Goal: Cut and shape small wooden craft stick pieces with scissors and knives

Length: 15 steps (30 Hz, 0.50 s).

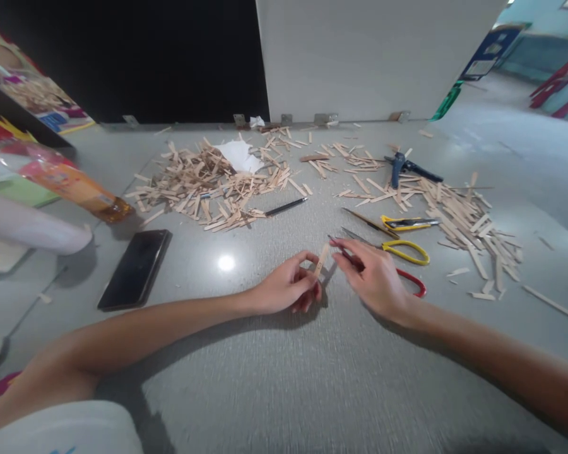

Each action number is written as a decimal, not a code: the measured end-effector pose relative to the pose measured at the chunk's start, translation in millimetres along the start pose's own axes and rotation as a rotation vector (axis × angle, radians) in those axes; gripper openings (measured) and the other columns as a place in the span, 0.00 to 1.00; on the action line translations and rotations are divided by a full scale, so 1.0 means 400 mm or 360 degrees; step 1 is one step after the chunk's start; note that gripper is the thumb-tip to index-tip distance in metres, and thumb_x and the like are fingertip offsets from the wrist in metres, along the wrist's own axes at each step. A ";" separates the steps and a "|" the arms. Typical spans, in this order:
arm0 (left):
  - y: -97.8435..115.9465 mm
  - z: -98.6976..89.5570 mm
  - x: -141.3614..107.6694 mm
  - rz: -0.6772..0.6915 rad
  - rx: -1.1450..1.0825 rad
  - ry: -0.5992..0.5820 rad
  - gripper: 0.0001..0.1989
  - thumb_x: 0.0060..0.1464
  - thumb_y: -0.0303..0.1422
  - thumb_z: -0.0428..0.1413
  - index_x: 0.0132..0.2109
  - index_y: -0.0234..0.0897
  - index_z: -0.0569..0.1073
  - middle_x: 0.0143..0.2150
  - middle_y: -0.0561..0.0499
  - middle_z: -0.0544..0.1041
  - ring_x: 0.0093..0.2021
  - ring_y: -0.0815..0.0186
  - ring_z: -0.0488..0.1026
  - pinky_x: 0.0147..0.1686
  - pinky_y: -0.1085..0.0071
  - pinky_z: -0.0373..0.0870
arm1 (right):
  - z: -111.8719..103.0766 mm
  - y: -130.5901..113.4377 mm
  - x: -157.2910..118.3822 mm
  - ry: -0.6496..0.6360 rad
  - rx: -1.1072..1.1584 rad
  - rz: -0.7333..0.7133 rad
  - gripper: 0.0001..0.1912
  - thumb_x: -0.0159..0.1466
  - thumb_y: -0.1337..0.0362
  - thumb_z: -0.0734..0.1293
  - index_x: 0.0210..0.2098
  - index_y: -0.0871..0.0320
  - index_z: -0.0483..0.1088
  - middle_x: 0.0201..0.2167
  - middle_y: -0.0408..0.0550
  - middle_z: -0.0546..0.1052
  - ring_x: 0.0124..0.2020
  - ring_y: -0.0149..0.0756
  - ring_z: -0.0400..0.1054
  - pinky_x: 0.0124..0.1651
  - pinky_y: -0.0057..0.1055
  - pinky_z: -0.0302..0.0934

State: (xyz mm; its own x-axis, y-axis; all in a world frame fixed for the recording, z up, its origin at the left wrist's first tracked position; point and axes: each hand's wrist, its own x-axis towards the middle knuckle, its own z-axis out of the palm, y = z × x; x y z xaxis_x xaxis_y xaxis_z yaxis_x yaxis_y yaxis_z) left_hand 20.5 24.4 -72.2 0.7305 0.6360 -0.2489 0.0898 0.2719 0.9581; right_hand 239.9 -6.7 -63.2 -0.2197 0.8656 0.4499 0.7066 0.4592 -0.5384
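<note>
Over grey table [274,384], pinching flat pale wooden strip [322,260] with left hand [286,285]. Gripping slim dark tool [336,244] with right hand [376,277].

Wooden stick [322,260] — tilted, slim tool [344,253] beside

Two hands [286,285], one phone [135,270], one bottle [76,186], many wooden strips [460,217]

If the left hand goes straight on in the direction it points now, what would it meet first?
Most likely the right hand, just beyond the small wooden stick that the left hand holds. The two look close, but one view leaves the depth uncertain.
</note>
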 end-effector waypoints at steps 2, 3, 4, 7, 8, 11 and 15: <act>0.000 0.001 0.000 -0.0010 -0.0001 0.0018 0.11 0.68 0.38 0.58 0.47 0.43 0.62 0.29 0.57 0.78 0.20 0.71 0.72 0.18 0.78 0.64 | -0.024 0.005 -0.007 -0.0070 -0.0143 0.0065 0.13 0.76 0.64 0.64 0.51 0.58 0.82 0.44 0.56 0.87 0.40 0.45 0.82 0.44 0.37 0.75; 0.003 0.001 0.000 -0.0011 0.0007 0.0026 0.11 0.69 0.38 0.57 0.46 0.43 0.61 0.28 0.57 0.78 0.20 0.71 0.71 0.18 0.78 0.63 | -0.034 0.009 -0.013 -0.0139 -0.0230 0.0096 0.13 0.76 0.64 0.65 0.50 0.58 0.82 0.44 0.57 0.87 0.40 0.46 0.82 0.43 0.37 0.74; 0.007 0.000 -0.001 -0.0008 0.0013 0.0041 0.10 0.69 0.38 0.57 0.46 0.43 0.61 0.28 0.57 0.78 0.20 0.71 0.71 0.17 0.78 0.63 | -0.041 0.011 -0.022 -0.0235 -0.0326 0.0123 0.12 0.76 0.65 0.65 0.49 0.58 0.82 0.44 0.57 0.87 0.40 0.46 0.82 0.43 0.37 0.73; 0.027 0.001 -0.007 0.0019 0.0026 0.0097 0.10 0.71 0.38 0.55 0.46 0.44 0.59 0.29 0.57 0.78 0.19 0.71 0.71 0.17 0.78 0.62 | -0.052 0.013 -0.042 -0.0490 -0.0549 0.0166 0.10 0.75 0.66 0.66 0.45 0.58 0.82 0.41 0.55 0.86 0.40 0.46 0.81 0.42 0.35 0.70; 0.036 0.002 -0.011 0.0032 0.0030 0.0109 0.11 0.71 0.38 0.55 0.46 0.44 0.58 0.30 0.57 0.79 0.19 0.71 0.72 0.17 0.78 0.63 | -0.053 0.011 -0.043 -0.0541 -0.0612 0.0183 0.10 0.75 0.65 0.67 0.45 0.57 0.82 0.40 0.54 0.86 0.39 0.45 0.81 0.41 0.35 0.70; 0.061 0.008 -0.024 0.0083 0.0044 0.0128 0.13 0.71 0.40 0.56 0.45 0.44 0.58 0.31 0.56 0.80 0.19 0.71 0.72 0.18 0.76 0.63 | -0.062 0.018 -0.013 -0.0574 -0.0824 0.0266 0.13 0.77 0.62 0.65 0.47 0.55 0.82 0.43 0.54 0.86 0.43 0.46 0.80 0.45 0.35 0.69; 0.087 0.019 -0.045 0.0211 0.0056 0.0126 0.15 0.70 0.42 0.57 0.45 0.44 0.58 0.33 0.55 0.81 0.20 0.72 0.71 0.18 0.76 0.60 | -0.103 0.082 0.073 -0.0447 -0.1117 0.0487 0.20 0.74 0.72 0.58 0.55 0.62 0.79 0.59 0.69 0.79 0.61 0.60 0.72 0.61 0.51 0.65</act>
State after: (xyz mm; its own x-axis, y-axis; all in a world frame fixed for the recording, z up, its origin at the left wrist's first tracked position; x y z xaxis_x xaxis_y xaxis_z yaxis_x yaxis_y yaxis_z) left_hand 15.6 16.7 -33.3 0.6817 0.7201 -0.1291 0.0207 0.1574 0.9873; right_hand 284.4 25.2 -38.4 -0.0435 0.9930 0.1094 0.9991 0.0432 0.0052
